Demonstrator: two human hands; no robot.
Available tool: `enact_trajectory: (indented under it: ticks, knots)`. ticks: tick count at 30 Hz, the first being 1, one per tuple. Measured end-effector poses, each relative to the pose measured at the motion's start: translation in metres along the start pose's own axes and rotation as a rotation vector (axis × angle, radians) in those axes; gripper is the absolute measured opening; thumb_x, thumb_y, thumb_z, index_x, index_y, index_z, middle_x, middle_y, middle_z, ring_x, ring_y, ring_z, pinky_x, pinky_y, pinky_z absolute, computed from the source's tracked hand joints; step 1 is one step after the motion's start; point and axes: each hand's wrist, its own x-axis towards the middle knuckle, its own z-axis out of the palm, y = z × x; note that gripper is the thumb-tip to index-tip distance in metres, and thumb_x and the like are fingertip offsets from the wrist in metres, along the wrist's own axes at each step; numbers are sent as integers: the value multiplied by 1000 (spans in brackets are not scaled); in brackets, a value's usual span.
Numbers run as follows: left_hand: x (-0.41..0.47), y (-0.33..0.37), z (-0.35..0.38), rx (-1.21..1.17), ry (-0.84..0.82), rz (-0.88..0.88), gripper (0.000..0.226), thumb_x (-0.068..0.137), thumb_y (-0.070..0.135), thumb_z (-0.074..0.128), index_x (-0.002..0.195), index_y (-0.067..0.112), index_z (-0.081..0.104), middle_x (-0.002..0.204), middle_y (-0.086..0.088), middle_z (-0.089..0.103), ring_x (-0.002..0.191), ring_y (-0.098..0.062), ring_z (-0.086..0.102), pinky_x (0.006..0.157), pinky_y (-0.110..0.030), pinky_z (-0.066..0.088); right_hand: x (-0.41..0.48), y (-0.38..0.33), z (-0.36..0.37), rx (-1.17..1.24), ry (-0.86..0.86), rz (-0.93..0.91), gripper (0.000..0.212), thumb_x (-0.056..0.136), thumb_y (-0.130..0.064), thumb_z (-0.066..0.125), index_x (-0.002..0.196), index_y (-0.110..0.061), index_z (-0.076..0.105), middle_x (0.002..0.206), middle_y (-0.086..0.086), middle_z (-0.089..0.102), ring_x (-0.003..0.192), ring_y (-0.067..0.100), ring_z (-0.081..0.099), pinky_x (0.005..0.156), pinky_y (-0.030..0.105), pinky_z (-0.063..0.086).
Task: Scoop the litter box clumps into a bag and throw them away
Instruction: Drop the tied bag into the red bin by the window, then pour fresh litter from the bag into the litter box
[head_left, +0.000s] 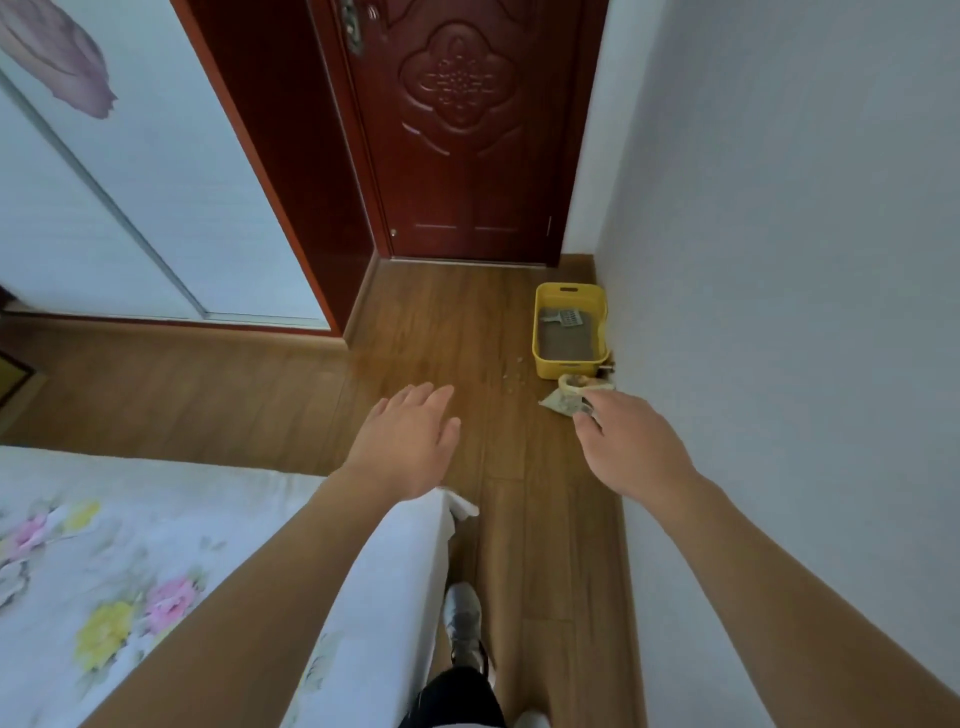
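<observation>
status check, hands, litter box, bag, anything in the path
Left hand open, empty. Right hand out toward bag, grip unclear. Yellow litter box against wall, scoop inside. Scattered bits on floor ahead.

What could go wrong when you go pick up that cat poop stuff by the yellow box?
The bag by the litter box lies crumpled and seems open, so clumps might spill when the right hand lifts it. Bits already lie scattered on the floor and could get stepped on. The path between bed and wall looks narrow, so bumping is possible.
</observation>
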Motion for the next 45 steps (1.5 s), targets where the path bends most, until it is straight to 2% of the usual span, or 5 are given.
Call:
enact_trajectory:
  ticks: [7,14,31,37,45]
  knots:
    - [134,-8,-15,-32,-34,92,55,102,47,24,154,28,21,161,2,25,149,-19,18,122,-43,18,112,7,-24,0,19,82,41,103,-37,35,137,-20,51,137,0,58,123,21,54,101,36,45]
    - [267,17,-53,61,-58,253,55,102,44,26,154,26,22,161,-1,25,149,-20,19,121,-44,20,203,27,-63,45,45,209,51,105,-39,30,149,-16,39,153,4,43,140,25,39,114,40,32]
    - [535,82,-106,134,-116,332,56,101,45,30,153,24,24,161,-3,25,149,-22,19,121,-43,17,444,100,-130,157,67,292,46,104,-37,34,141,-12,47,143,10,52,131,30,46,107,42,38]
    - [633,102,-113,156,-148,513,55,101,45,30,152,24,26,160,-4,27,148,-23,22,120,-43,19,499,115,-138,173,98,450,52,104,-41,32,149,-15,39,152,6,44,138,27,41,113,41,33]
    - [752,121,-122,223,-265,882,52,101,41,30,150,23,29,158,-5,31,146,-22,25,118,-45,23,560,89,-131,300,168,826,51,104,-39,32,149,-17,38,154,4,42,139,27,40,113,41,35]
